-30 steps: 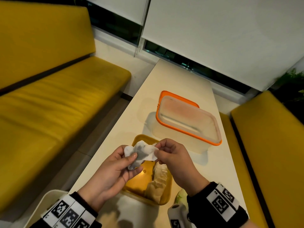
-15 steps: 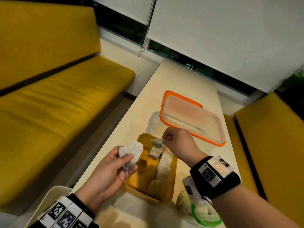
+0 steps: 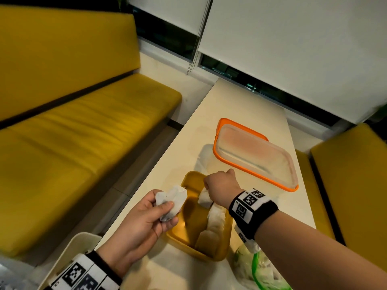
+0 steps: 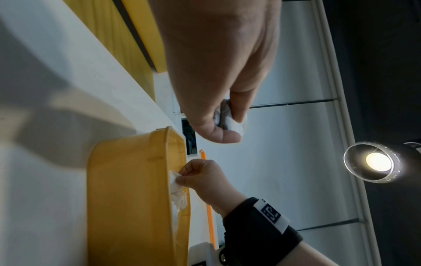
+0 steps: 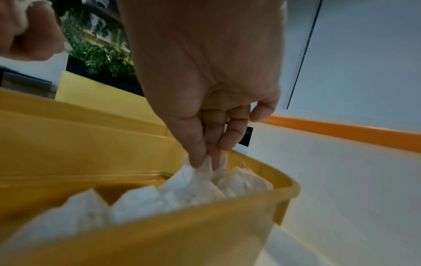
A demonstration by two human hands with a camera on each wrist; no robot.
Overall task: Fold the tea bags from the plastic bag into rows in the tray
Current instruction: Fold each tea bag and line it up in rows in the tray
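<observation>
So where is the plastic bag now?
In the head view the plastic bag lies on the table at the bottom right, beside the yellow tray, under the right forearm.

The scene is viewed from the head, downward and forward. The left hand (image 4: 218,72) is seen close from its wrist, the right hand (image 5: 205,75) likewise. The yellow tray (image 3: 189,181) below the hands is shared by all views.
</observation>
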